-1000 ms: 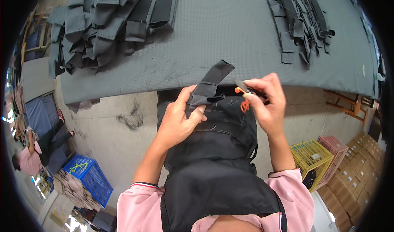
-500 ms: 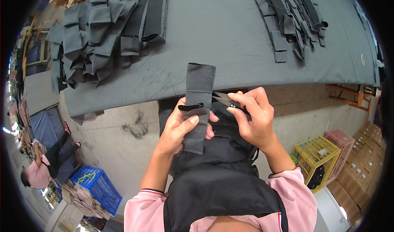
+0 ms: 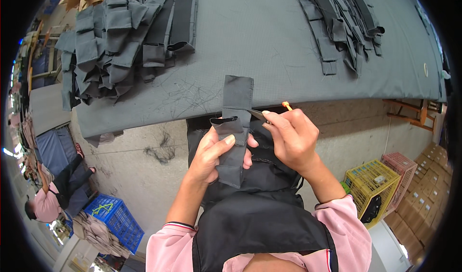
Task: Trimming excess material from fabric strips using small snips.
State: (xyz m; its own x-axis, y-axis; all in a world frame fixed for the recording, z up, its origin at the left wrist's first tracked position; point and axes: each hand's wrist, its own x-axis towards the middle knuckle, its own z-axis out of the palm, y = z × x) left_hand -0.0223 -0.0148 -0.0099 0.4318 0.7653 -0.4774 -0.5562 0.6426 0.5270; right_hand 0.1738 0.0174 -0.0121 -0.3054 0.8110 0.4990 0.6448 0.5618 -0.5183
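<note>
My left hand (image 3: 211,154) is closed round a dark grey fabric strip (image 3: 237,94), thumb on top and fingers behind. A folded flap of the cloth stands up by the thumb. The strip's far end reaches over the table's near edge; its lower end hangs over my black apron. In my closed right hand (image 3: 297,139) are small thread snips (image 3: 258,114), their blades against the strip's right edge at a cross seam. An orange tip (image 3: 287,106) sticks out beyond the fingers; most of the snips' handle is hidden.
On the grey-covered table (image 3: 245,36) lie a heap of grey fabric strips (image 3: 118,36) at left and a smaller bundle (image 3: 332,29) at right. Loose threads (image 3: 192,96) litter its front. Blue (image 3: 115,221) and yellow crates (image 3: 370,187) stand on the floor. Another person (image 3: 48,200) is at far left.
The snips' blades have moved onto the strip's edge and look closed together; before, they were apart. The strip has shifted slightly, and the orange tip now shows above my right hand.
</note>
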